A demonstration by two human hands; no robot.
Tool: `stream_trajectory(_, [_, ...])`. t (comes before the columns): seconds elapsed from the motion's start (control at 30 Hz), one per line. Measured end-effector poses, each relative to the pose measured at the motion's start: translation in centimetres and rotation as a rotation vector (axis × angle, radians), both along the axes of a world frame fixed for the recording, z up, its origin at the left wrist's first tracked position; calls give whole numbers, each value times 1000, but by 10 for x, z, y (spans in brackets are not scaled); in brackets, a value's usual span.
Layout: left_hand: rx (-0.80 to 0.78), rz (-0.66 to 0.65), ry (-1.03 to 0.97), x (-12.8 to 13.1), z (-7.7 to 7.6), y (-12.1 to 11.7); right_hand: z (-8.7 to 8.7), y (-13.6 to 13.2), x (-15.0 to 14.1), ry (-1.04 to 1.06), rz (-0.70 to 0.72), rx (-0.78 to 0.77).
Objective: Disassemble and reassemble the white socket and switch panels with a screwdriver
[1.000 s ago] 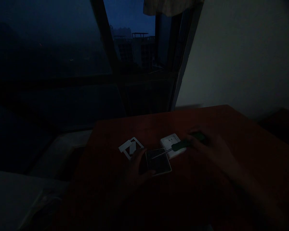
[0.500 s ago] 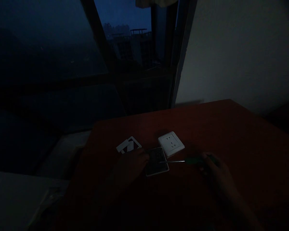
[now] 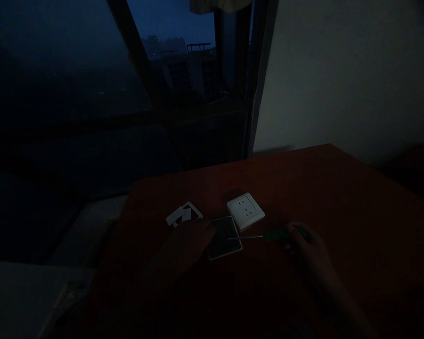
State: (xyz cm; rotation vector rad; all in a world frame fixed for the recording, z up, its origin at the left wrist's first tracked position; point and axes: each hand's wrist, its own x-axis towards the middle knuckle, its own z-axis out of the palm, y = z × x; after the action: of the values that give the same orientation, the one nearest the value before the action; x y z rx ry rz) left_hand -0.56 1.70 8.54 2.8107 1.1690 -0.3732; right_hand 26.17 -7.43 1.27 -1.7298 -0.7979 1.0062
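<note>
The light is very dim. My right hand (image 3: pixel 309 247) is closed round the green handle of a screwdriver (image 3: pixel 275 234), whose metal shaft points left. The screwdriver's tip lies over a dark square plate with a pale rim (image 3: pixel 224 245); whether it touches is too dark to tell. My left hand (image 3: pixel 189 245) is closed at that plate's left edge, fingers curled over it, thumb hidden. Just behind the plate lies a white wall socket (image 3: pixel 246 211), face up. Beyond my left fingers are a white square frame (image 3: pixel 197 210) and a flat white strip (image 3: pixel 175 216), partly overlapping.
All these things lie on a reddish-brown table (image 3: pixel 289 183). A dark-framed window (image 3: pixel 159 106) stands behind it on the left, and a pale wall (image 3: pixel 339 84) on the right. At lower left is a pale surface (image 3: pixel 17 296) beside the table.
My right hand has drawn lower and the screwdriver has swung from slanting to nearly level. My left hand has turned, now back upward at the plate. The view has shifted slightly.
</note>
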Motion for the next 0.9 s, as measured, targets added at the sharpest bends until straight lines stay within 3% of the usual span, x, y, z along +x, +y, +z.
stream_trajectory(0.53, [-9, 19, 30, 3, -4, 5, -2, -1, 0, 30, 17, 0])
stream_trajectory(0.9, [-99, 86, 25, 8, 19, 3, -2, -1, -1, 27, 19, 8])
